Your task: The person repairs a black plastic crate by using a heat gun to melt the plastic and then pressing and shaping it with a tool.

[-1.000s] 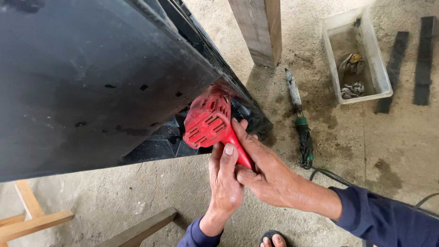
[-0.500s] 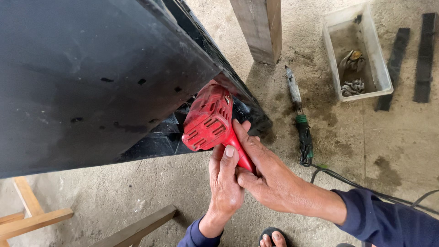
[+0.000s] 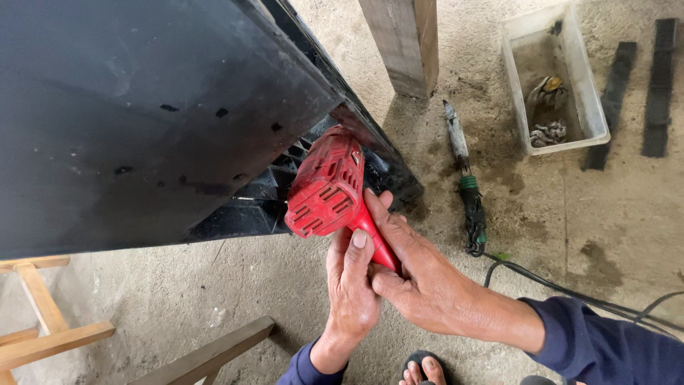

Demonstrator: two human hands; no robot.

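Both the left hand (image 3: 353, 289) and right hand (image 3: 420, 274) clamp fingers round the red power drill (image 3: 328, 189), its nose buried under the black panel (image 3: 142, 107) at ten o'clock, work apparently unfinished.

Red moulded plastic, matt and scuffed, on the power tool (image 3: 325, 187); dark sheet panel (image 3: 142, 114), dull sheen, dusty; rough grey concrete floor (image 3: 584, 214); clear plastic tub (image 3: 595, 107) far right; bare wood post (image 3: 402, 43).
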